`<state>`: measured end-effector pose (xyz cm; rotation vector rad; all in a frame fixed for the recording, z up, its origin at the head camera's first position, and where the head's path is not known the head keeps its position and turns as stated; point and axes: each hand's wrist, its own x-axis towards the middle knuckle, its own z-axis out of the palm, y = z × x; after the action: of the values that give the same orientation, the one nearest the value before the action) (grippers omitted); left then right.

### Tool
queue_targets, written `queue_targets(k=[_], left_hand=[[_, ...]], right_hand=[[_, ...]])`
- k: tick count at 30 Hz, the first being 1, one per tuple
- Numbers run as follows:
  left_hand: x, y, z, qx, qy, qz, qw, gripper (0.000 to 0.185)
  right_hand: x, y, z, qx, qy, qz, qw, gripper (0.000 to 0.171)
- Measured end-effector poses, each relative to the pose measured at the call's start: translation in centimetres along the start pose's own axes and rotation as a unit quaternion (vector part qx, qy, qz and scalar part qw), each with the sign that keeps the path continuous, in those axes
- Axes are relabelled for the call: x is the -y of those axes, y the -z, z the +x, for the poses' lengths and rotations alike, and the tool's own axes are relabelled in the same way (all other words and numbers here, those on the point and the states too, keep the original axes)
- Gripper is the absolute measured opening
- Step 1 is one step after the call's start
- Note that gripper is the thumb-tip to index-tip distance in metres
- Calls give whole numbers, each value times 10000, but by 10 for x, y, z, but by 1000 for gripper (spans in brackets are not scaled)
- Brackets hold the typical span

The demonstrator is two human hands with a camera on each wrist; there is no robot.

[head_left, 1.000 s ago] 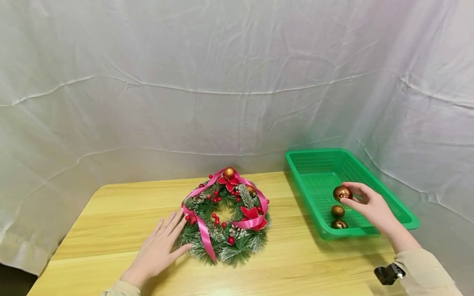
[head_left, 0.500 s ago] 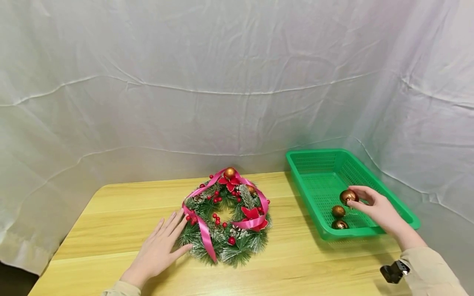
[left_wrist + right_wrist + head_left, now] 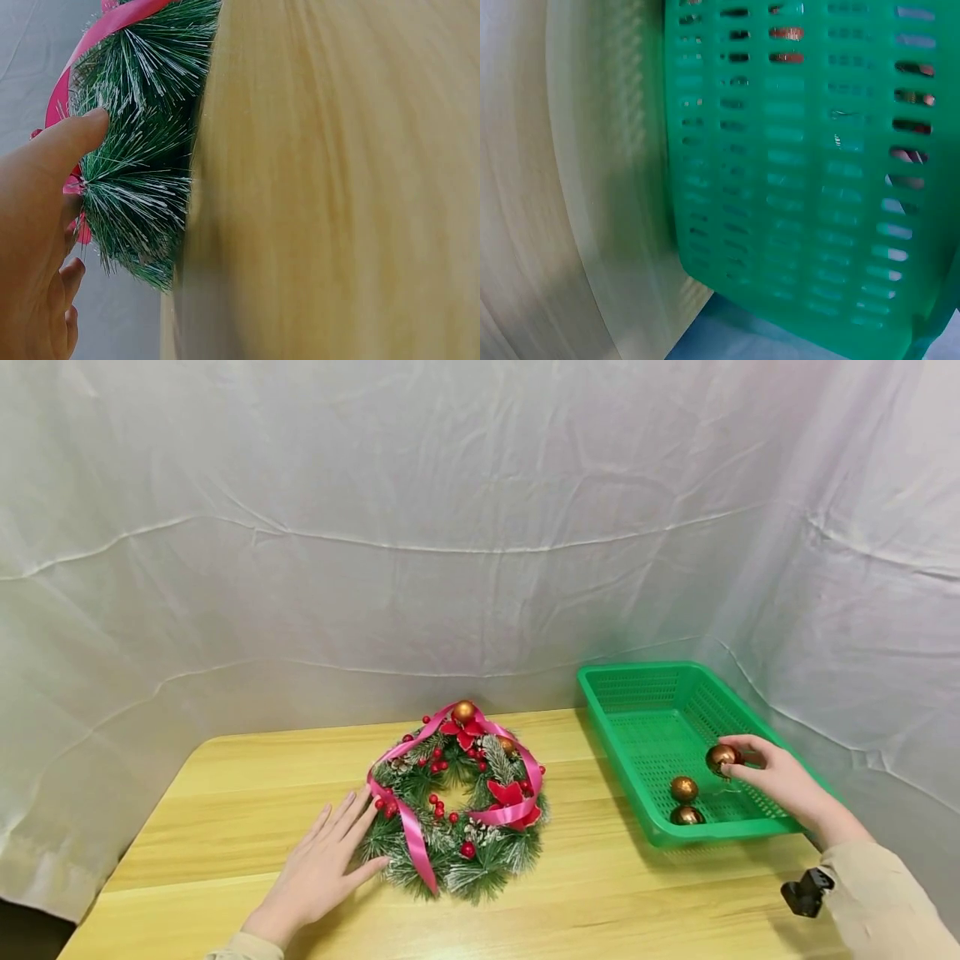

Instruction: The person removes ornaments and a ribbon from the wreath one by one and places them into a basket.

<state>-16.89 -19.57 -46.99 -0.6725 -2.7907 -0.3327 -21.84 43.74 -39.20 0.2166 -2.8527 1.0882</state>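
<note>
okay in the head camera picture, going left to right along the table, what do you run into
left hand flat on the table → wreath → near-left corner of the green basket → two bronze balls lying in it → bronze ball pinched by the right hand.

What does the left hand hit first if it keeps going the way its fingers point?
The wreath. The left hand lies flat on the table, fingers pointing up and right, fingertips already at the wreath's green needles and pink ribbon. Nothing lies between.

wreath (image 3: pixel 139 150) cut off, basket (image 3: pixel 802 187) blurred
</note>
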Motion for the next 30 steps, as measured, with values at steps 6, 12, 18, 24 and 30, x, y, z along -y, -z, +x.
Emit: queue_targets(k=[6,12,18,24,30], left_hand=[[-1,0,0,14,33,10,10000,80],[-1,0,0,17,34,-11,10000,81],[0,-1,-1,-77,-18,-10,10000,80],[0,-1,0,-240,-92,9,9997,79],[0,-1,-1,-40,-11,6,10000,80]], right_hand=[[-9,1,7,252,157,105,9995,45],[-13,0,10,521,33,275,9983,49],[-9,-1,10,456,98,370,9982,50],[5,-7,13,316,161,467,9983,53],[35,-21,16,207,270,625,9975,53]])
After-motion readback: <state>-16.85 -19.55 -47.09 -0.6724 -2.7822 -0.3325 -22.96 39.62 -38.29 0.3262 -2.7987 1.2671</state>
